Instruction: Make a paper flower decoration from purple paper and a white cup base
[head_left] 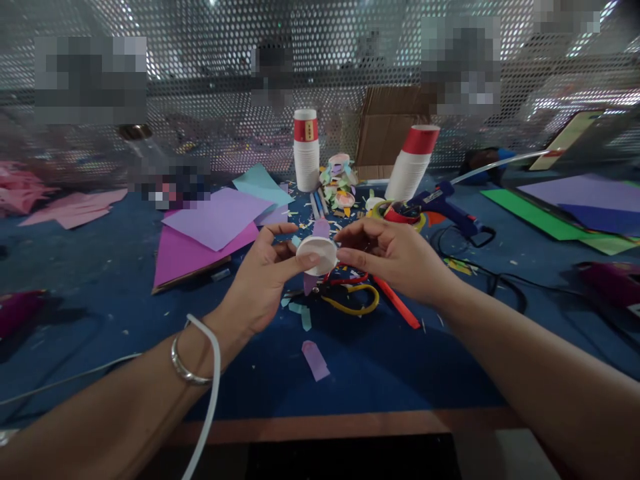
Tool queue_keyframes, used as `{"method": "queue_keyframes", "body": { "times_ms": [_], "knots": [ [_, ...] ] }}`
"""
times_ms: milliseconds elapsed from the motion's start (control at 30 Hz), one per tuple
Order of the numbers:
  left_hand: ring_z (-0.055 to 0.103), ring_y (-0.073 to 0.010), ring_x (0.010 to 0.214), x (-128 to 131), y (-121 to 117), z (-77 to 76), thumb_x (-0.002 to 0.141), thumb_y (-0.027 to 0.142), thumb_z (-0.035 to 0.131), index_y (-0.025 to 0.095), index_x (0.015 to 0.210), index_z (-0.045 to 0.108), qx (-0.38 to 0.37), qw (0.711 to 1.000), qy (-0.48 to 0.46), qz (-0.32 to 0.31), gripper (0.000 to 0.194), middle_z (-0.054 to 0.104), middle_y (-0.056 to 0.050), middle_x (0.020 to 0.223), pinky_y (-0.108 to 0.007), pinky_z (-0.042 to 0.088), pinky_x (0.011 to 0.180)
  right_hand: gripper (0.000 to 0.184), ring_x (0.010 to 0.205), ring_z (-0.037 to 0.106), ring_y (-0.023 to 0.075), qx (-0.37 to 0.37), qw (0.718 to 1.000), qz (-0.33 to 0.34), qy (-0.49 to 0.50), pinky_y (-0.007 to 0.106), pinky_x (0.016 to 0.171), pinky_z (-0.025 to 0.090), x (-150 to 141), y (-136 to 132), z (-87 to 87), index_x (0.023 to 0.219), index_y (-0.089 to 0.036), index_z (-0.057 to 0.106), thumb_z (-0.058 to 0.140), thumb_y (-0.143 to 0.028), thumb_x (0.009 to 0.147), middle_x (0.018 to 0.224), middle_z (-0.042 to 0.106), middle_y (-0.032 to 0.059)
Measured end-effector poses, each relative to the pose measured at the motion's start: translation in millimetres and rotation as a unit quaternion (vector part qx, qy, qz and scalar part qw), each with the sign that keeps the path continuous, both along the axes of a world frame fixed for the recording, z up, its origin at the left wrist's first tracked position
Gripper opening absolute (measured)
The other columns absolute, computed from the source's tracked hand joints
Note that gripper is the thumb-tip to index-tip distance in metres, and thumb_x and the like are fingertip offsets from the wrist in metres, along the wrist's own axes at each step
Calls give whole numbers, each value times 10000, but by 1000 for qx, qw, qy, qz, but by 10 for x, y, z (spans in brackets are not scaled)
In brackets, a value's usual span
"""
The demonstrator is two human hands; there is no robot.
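A small white round disc (320, 259), like the base of a paper cup, is held up above the table with purple paper strips (321, 228) sticking out at its top and bottom. My left hand (267, 270) grips its left side, thumb across the front. At the right rim, the thumb and forefinger of my right hand (385, 257) close on the edge. Scissors with red and yellow handles (357, 303) lie just beneath. A cut purple paper piece (315, 361) rests nearer to me, below light blue scraps (303, 313).
Two stacks of paper cups (307, 160) (413, 163) stand at the back, beside paper-covered pieces (340, 177). A blue glue gun (443, 205) with its cable lies right. Coloured sheets (215, 217) (565, 203) lie on both sides. A perforated metal screen (330, 40) rises behind.
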State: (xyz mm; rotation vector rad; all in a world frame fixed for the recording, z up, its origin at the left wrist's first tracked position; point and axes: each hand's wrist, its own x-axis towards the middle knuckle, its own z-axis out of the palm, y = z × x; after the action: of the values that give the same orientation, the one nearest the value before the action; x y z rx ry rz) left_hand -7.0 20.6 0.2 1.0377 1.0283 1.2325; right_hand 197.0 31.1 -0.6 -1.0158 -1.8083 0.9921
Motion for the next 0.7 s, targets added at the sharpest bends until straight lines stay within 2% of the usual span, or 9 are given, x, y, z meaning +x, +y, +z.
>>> {"method": "queue_keyframes", "body": {
  "times_ms": [233,433,567,700],
  "knots": [
    [643,-146,789,28,-67,-47,654,172,871,215,1099,495,0,999,-4,-33,584,690,-3,874,-250,514,683,403,898,702,190,-80,995,54,32,332,743,607,-37,-31,-11,1066,-208,639,790,-448,780,998,732,54],
    [650,-153,817,28,-99,-53,663,186,866,203,1087,487,-16,995,22,-95,569,667,1,893,-268,507,718,472,903,704,181,-150,987,47,33,331,804,598,19,-95,3,1160,-220,618,797,-431,778,965,725,31],
    [611,-123,775,40,-114,-45,676,150,842,198,1085,489,-23,990,51,-127,542,641,15,851,-254,490,707,420,890,699,176,-119,993,14,-13,323,806,580,185,-189,8,1144,-220,649,755,-462,817,962,733,36],
    [633,-168,852,72,-179,-76,671,145,837,203,1080,466,-46,980,59,-182,555,629,-9,921,-308,517,742,295,802,677,170,-36,990,-44,-131,300,713,540,424,-297,-23,1004,-214,706,694,-473,866,907,743,36]
  ]
}}
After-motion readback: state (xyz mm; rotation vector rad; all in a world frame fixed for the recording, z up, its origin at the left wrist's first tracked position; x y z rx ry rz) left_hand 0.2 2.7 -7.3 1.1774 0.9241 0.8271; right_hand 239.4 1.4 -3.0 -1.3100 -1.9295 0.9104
